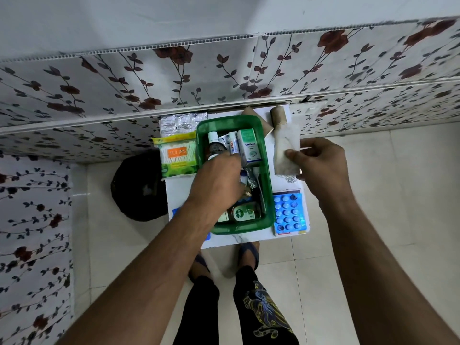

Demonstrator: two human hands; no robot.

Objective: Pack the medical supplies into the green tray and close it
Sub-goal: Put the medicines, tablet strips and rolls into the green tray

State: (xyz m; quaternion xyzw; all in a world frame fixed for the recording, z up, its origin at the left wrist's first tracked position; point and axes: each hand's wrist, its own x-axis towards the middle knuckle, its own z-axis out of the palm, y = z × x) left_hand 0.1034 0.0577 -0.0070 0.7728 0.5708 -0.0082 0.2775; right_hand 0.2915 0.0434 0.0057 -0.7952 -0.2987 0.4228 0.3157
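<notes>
The green tray [265,170] stands on a small white table [179,192]. Inside it lie a dark bottle with a white cap [213,143], a white tube [232,143], an Optibex box [247,148] and a Dettol bottle [245,213]. My left hand [219,180] reaches into the tray's middle, fingers curled over the items; what it grips is hidden. My right hand [321,163] pinches a white gauze roll [286,150] just right of the tray. A pack of cotton buds [176,155] lies left of the tray, and a blue blister pack [288,212] lies to its right.
A silver foil strip [179,124] lies behind the cotton buds. A brown cardboard roll [278,117] stands at the table's back right. A black bag [139,185] sits on the floor left of the table. A floral wall runs behind. My feet stand below the table's front edge.
</notes>
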